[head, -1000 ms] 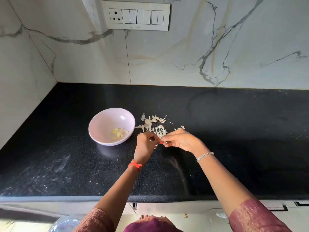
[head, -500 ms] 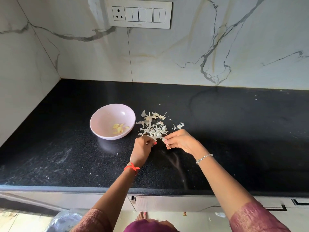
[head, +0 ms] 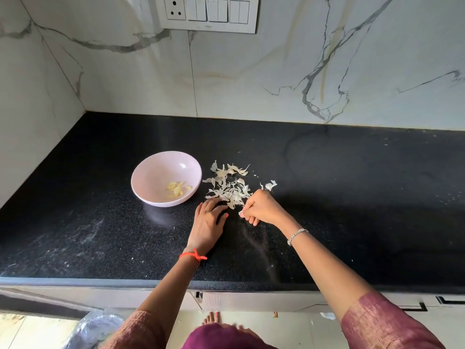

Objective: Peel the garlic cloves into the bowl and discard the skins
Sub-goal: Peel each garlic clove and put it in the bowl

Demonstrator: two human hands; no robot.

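Your left hand (head: 207, 224) lies on the black counter (head: 352, 210) with its grip spread, the fingers fairly straight and their tips at the near left edge of the garlic skins (head: 230, 190). Your right hand (head: 264, 207) sits at the near right edge of that same heap. Its grip is curled in, thumb and fingers pinching a small pale piece (head: 241, 213); from this view you cannot tell whether that is a clove or a bit of skin. The skins lie loose on the counter just right of the pink bowl (head: 141, 172), with one stray scrap (head: 270, 185) a little apart to the right. The peeled cloves (head: 177, 189) rest in the bottom of the bowl, toward its near right side. A red thread (head: 193, 255) circles your left wrist and a silver bracelet (head: 297, 235) your right. A switch plate (head: 208, 13) is set in the marble wall behind the counter.
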